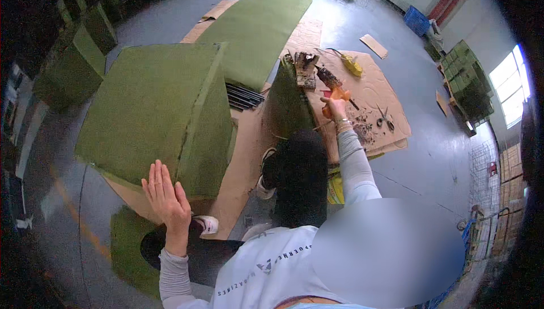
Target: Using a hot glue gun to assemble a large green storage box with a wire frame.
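Observation:
My left hand (167, 195) lies flat with fingers stretched out at the near edge of a large green fabric-covered box (144, 99). My right hand (336, 108) is wrapped round the handle of an orange glue gun (340, 92), whose front end is coated in dark residue. The gun is above a cardboard-topped work surface (391, 91), close to a blackened block (306, 72). A pair of scissors (385, 118) lies to the right of the gun, beside scattered dark crumbs (362, 129).
A yellow power strip (352, 65) with a cable lies on the cardboard's far side. Black rods (245, 97) sit between the box and the work surface. Beyond them stretches a long green panel (258, 31). More green boxes (71, 74) stand at the left; a green stack (466, 85) is far right.

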`<state>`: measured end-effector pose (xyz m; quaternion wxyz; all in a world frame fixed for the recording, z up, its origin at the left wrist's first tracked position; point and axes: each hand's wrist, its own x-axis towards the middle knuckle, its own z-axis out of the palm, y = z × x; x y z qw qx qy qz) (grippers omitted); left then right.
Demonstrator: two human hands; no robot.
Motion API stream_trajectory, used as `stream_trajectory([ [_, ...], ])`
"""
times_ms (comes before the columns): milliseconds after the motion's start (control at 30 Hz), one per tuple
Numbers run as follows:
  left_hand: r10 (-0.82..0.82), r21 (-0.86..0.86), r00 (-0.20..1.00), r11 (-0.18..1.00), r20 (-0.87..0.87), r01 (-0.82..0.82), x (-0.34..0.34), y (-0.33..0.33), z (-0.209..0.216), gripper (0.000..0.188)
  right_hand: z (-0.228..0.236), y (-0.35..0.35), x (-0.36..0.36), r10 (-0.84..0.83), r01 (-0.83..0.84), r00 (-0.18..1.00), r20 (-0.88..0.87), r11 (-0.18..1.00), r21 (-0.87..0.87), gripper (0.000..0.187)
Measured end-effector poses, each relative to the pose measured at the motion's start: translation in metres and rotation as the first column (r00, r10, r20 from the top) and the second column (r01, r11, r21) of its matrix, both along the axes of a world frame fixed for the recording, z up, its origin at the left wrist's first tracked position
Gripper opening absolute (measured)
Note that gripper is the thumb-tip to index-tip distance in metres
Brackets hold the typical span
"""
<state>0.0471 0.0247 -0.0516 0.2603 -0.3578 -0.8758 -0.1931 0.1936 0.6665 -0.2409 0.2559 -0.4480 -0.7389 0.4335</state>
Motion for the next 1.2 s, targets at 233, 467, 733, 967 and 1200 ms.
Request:
stream_trajectory([
  [233, 0.067, -0.034, 0.998, 0.997, 0.003, -0.067, 0.008, -0.014, 0.004, 0.043, -0.036, -0.011, -0.047, -0.048, -0.022, 0.978, 0.205, 0.946, 0.322, 0.048],
  [467, 0.14, -0.048, 0.99, 0.989, 0.018, -0.139, 0.015, -0.026, 0.007, 0.042, 0.041, -0.086, -0.089, -0.095, -0.321, 0.699, 0.709, 0.844, 0.429, 0.064],
  [733, 0.06, 0.082, 0.998, 0.995, 0.02, -0.062, 0.007, -0.017, -0.003, 0.052, 0.209, -0.265, -0.167, 0.623, -0.428, 0.778, 0.077, 0.437, 0.791, 0.037],
  [967, -0.028, 0.196, 0.994, 0.981, 0.105, 0.007, 0.018, -0.032, -0.011, 0.075, 0.255, -0.477, -0.197, 0.981, -0.572, 0.137, 0.137, -0.034, 0.819, 0.066],
  [1200, -0.117, 0.38, 0.966, 0.925, 0.232, 0.021, 0.021, -0.055, -0.012, 0.071, 0.226, -0.522, -0.195, 0.943, -0.62, 0.224, 0.247, -0.058, 0.782, 0.08],
])
